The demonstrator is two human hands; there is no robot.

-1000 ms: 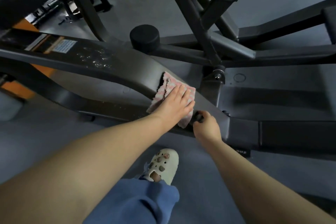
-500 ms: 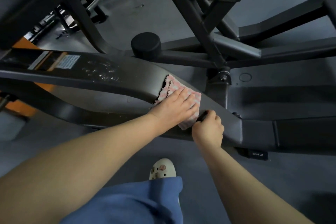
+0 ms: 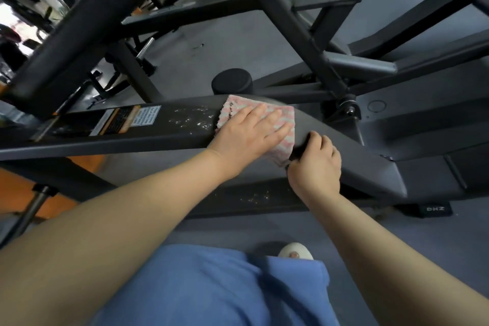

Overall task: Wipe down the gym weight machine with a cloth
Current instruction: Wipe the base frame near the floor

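Note:
The weight machine's black sloping beam runs across the middle of the view. A pink-and-white cloth lies on top of it, and my left hand presses flat on the cloth with the fingers stretched out. Just left of the cloth, white specks dot the beam, and beyond them is a warning label. My right hand is closed around a small dark object at the beam's near edge, touching the cloth's lower right corner. What the object is I cannot tell.
A black round bumper sits just behind the cloth. Diagonal frame bars cross overhead at the back. An orange part shows lower left. My blue trouser leg and pale shoe are on the grey floor below the beam.
My left hand has slid the cloth up and left along the beam, reaching the white specks. My right hand followed beside it, still closed on the dark object.

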